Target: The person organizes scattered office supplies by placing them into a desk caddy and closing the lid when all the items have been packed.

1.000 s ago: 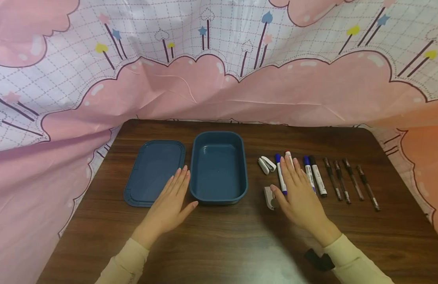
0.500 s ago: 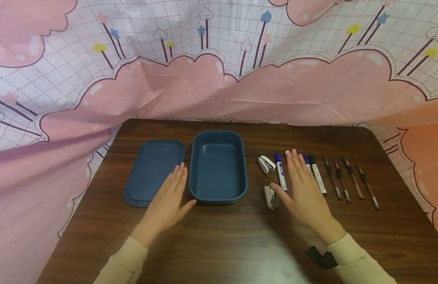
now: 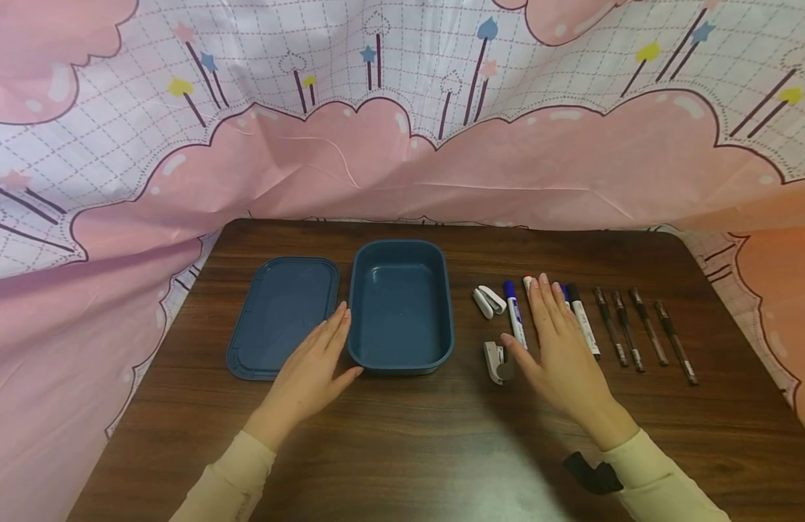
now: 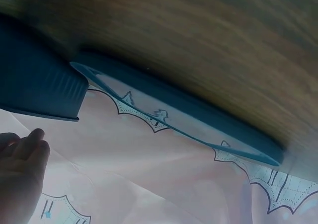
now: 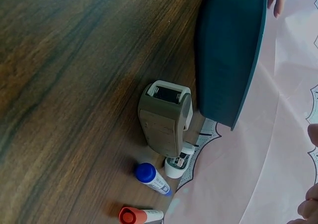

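Observation:
My left hand (image 3: 313, 365) lies flat on the wooden table (image 3: 402, 449) between the blue lid (image 3: 281, 315) and the open blue box (image 3: 400, 248); its thumb touches the box's near corner. In the left wrist view the fingertips (image 4: 24, 167) show beside the box (image 4: 35, 90) and lid (image 4: 174, 115). My right hand (image 3: 560, 342) rests flat, fingers straight, over the markers, covering a red-capped one (image 3: 527, 280) and a blue-capped one (image 3: 563, 290). A blue marker (image 3: 515, 317) and a small grey stapler (image 3: 497, 362) lie by its thumb. The right wrist view shows the stapler (image 5: 166, 117).
A black marker (image 3: 582, 320) and several thin dark pens (image 3: 644, 331) lie right of the hand. Two small white pieces (image 3: 490, 300) sit beside the box. A pink patterned cloth (image 3: 402, 159) hangs round the table's back and sides.
The right hand has slid a little forward and to the right over the markers. The left hand has edged slightly closer to the box.

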Motion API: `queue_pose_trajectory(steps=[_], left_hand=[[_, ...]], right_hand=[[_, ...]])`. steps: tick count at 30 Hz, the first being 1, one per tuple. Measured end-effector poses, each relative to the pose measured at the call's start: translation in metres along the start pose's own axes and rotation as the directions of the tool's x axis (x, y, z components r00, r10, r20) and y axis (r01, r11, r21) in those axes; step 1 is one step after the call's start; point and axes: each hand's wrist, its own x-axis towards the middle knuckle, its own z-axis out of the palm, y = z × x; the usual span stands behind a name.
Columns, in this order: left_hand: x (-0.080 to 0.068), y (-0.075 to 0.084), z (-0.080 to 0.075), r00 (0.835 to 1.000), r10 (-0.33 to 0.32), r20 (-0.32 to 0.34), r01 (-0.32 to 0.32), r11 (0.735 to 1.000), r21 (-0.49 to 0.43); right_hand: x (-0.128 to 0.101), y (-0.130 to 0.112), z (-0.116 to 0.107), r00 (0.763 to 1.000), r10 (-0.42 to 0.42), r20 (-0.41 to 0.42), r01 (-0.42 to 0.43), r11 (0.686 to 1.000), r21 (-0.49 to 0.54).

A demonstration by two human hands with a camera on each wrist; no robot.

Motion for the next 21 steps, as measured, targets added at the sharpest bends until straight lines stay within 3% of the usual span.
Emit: queue_pose_trajectory(steps=[10, 21], left_hand=[[0.002, -0.002, 0.005, 1.0, 0.015, 0.006, -0.015, 1.0, 0.018], [0.004, -0.002, 0.013, 0.997, 0.08, -0.004, -0.08, 0.996, 0.032]], right_hand=[[0.001, -0.001, 0.0, 1.0, 0.0, -0.011, 0.0, 1.0, -0.001], [0.0, 0.001, 0.003, 1.0, -0.001, -0.012, 0.001, 1.0, 0.006]])
